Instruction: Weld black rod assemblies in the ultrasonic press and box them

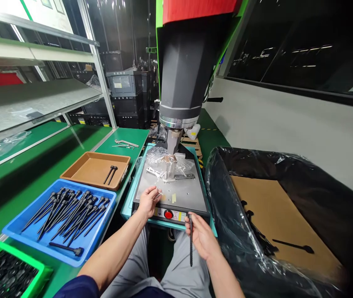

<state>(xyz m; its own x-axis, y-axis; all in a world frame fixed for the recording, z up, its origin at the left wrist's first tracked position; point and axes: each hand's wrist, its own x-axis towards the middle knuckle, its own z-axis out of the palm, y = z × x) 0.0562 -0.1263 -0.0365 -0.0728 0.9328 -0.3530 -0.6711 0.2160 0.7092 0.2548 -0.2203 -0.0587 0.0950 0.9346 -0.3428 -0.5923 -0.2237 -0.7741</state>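
My right hand (204, 236) is closed on a long black rod with a thick head (191, 244), which hangs upright from the fingertips in front of the machine's front edge. My left hand (149, 202) is over the near left part of the grey metal machine plate (179, 190), its fingers curled together; whatever they may hold is too small to make out. Between the hands is a red push button (168, 214) on the machine's front. A fixture wrapped in clear plastic (170, 167) stands on the plate, under the press head (179, 78).
On the left are a blue tray (10, 227) of similar black rods, a brown tray (73, 165) with two rods, and a green bin (44, 271) of black round parts. A box lined with black plastic (226, 215) stands right, with rods on cardboard (291, 219). Wrenches (126, 143) lie behind.
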